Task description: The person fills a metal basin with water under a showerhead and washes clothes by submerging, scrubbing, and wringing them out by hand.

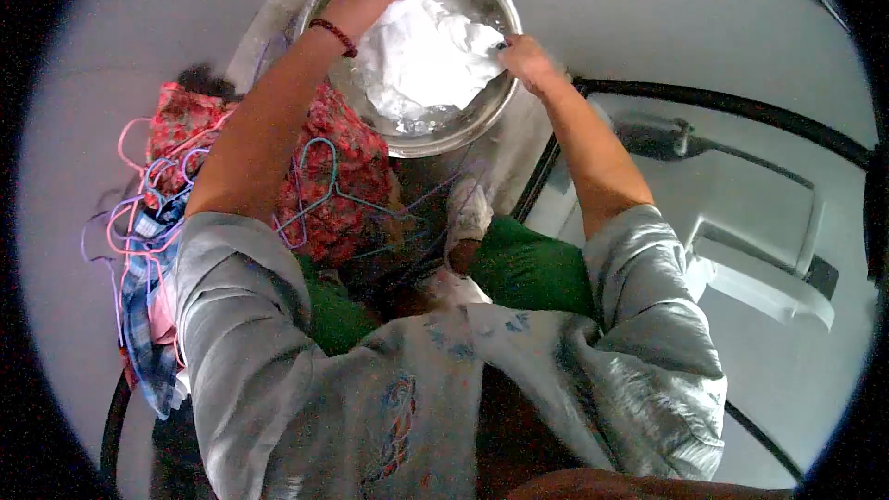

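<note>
A round metal basin (454,142) with water in it stands at the top middle of the head view. Inside it lies a bunched white cloth (426,56), wet and partly raised. My left hand (366,2), with a dark beaded bracelet at the wrist, is closed on the cloth's upper left part. At the basin's right rim, my right hand (526,60) has its fingers closed on the right edge of the cloth.
Colored hangers (331,187) lie over red patterned cloth (347,213) below the basin. More hangers and blue checked clothing (141,315) are at the left. A white appliance (741,213) with a black hose (722,97) stands at the right.
</note>
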